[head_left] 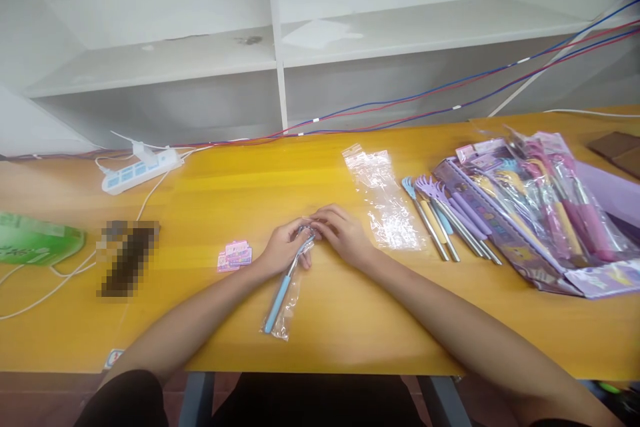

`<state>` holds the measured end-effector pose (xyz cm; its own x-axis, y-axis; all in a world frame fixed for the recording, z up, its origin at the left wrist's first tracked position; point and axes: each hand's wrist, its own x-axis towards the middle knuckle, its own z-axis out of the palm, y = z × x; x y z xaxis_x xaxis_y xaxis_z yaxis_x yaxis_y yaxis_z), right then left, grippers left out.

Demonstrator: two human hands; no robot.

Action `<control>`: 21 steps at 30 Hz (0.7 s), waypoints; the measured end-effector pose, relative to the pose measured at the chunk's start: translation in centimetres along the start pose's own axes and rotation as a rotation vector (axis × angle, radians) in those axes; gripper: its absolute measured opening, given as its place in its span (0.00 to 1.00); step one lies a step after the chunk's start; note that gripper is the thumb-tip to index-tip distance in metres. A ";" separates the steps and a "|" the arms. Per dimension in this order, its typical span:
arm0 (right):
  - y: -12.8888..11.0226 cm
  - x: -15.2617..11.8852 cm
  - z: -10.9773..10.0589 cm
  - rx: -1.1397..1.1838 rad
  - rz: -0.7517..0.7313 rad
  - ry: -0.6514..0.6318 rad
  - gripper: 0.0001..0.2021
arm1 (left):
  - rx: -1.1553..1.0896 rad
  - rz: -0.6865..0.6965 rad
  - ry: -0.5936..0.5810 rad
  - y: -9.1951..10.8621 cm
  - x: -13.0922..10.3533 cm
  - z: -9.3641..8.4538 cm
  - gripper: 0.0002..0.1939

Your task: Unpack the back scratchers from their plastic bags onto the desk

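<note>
A back scratcher (279, 303) with a light blue handle and metal shaft lies inside a clear plastic bag (287, 320), its handle end toward me. My left hand (287, 247) is closed around the bag's upper part, over the scratcher's head. Meeting it at the bag's top edge, my right hand (340, 230) has its fingertips pressed together on the plastic. The scratcher's head is mostly hidden by the fingers. Small pink printed cards (236, 256) lie left of my left hand. Beyond my right hand are flat clear bags (387, 200) in a pile.
Unbagged back scratchers (450, 213) lie in a group at right. Beside them a purple display box (530, 260) holds several bagged ones. A power strip (143, 172), white cords and a green packet (40, 240) are at left. Shelves (280, 53) stand behind the table (210, 320).
</note>
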<state>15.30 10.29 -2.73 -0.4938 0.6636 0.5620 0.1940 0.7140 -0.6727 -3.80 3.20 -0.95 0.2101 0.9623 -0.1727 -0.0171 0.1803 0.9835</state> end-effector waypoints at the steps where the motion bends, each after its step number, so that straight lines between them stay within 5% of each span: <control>1: 0.0 0.0 -0.1 0.024 0.037 -0.013 0.09 | -0.004 -0.005 -0.006 0.1 0.0 0.0 0.26; 5: 0.1 0.2 -0.5 0.206 0.258 -0.079 0.21 | -0.030 -0.010 -0.043 0.1 0.0 0.0 0.23; 10: -0.1 0.7 -0.8 0.521 0.550 -0.108 0.22 | -0.076 0.016 -0.019 -0.1 0.2 0.0 0.24; 17: 1.1 1.1 -0.7 0.680 0.690 0.292 0.24 | -0.166 -0.086 -0.097 -0.2 0.2 -0.2 0.25; 19: 1.2 1.0 -0.6 0.799 0.671 0.351 0.27 | -0.262 -0.058 -0.017 0.0 0.4 0.0 0.25; 21: 0.7 0.5 -0.3 0.883 0.669 0.210 0.29 | -0.372 0.017 0.136 0.5 0.5 0.2 0.25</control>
<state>15.47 11.14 -2.76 -0.3473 0.9374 -0.0252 -0.3429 -0.1520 -0.9270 -3.49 3.76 -0.56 0.0757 0.9794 -0.1873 -0.3775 0.2020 0.9037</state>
